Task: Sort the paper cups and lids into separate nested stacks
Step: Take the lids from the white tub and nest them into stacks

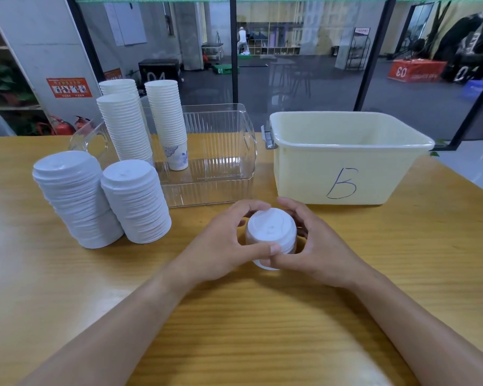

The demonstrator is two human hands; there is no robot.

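Lidded paper cup (271, 238) stands upright on the tabletop (234, 316), near the front centre, between both hands; its long axis runs vertical, with the lid (271, 227) uppermost and facing the camera. Left hand (223, 243) curls around the cup's left side, thumb across the front. Right hand (315, 246) curls around the right side, fingers at the lid rim. Both hands grasp the cup; which one bears on the lid alone cannot be determined.

Risk, as judged: prising the lid off with a tight squeeze could crush the thin cup wall or flick the lid away across the tabletop. A sideways pull could tip the cup.

Two lid stacks (103, 201) stand to the left, touching or nearly so, and both lean; adding a lid carelessly could topple them. Three cup stacks (148, 121) rise behind them at the clear plastic bin (221, 151). A cream tub (343, 160) marked with a letter sits at the right.
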